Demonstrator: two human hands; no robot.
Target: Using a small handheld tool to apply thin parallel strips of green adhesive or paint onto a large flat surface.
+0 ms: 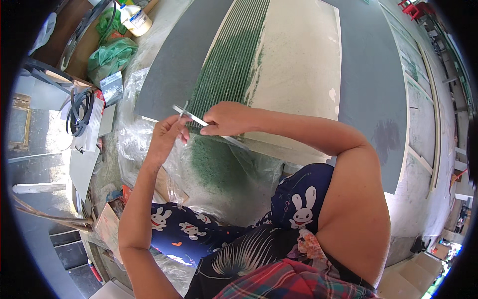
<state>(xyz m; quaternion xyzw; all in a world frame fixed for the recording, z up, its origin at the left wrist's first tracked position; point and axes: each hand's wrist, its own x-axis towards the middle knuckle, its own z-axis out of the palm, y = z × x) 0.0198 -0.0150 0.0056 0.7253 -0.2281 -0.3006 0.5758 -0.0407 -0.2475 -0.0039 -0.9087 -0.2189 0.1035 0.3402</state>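
Note:
My right hand [226,118] is closed round a long, thin, silvery flat strip [235,143], which slants from upper left to lower right. Beside the strip's upper end, my left hand [168,133] has its thumb and fingers pinched together at a thin pale sliver [185,106]; whether the sliver is part of the strip I cannot tell. Just beyond both hands lie several narrow, green-dusted strips [224,70], side by side on a pale board [298,60]. Green powder [211,162] is heaped on plastic sheeting below my hands.
Grey panels [167,65] flank the pale board on both sides. Clear plastic sheeting [132,134] lies to the left. Farther left are a coil of black strapping [79,112], a green plastic bag [112,56] and a jug of yellowish liquid [137,21]. My patterned trouser legs are close below.

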